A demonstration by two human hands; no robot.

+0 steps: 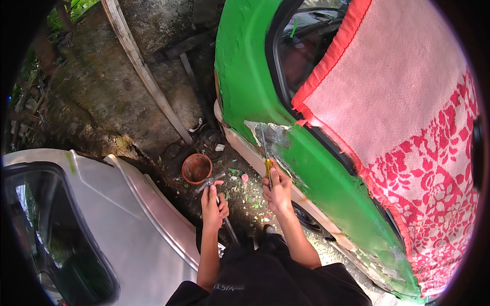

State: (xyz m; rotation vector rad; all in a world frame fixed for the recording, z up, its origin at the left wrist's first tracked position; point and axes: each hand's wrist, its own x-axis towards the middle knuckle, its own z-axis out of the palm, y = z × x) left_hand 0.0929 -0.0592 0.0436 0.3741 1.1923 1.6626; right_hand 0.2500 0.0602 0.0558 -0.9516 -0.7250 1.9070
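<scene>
My left hand [214, 211] is closed round the handle of a hammer [231, 230], its metal head just above my fingers. In my right hand [277, 187] is a screwdriver [268, 166] with a yellow handle, held by the grip. Its thin shaft points away from me over a bare, scraped patch [275, 137] on the green car body [245, 76]. Whether the tip touches the metal I cannot tell. Around the patch the green paint is broken off with ragged edges.
A pink and red patterned blanket [403, 102] covers the green car's glass and roof. To my left stands a silver car [117, 219]. Between them are a terracotta-coloured pot [197, 169] and scattered paint chips [245, 196]. A long pale beam [145, 76] lies farther off.
</scene>
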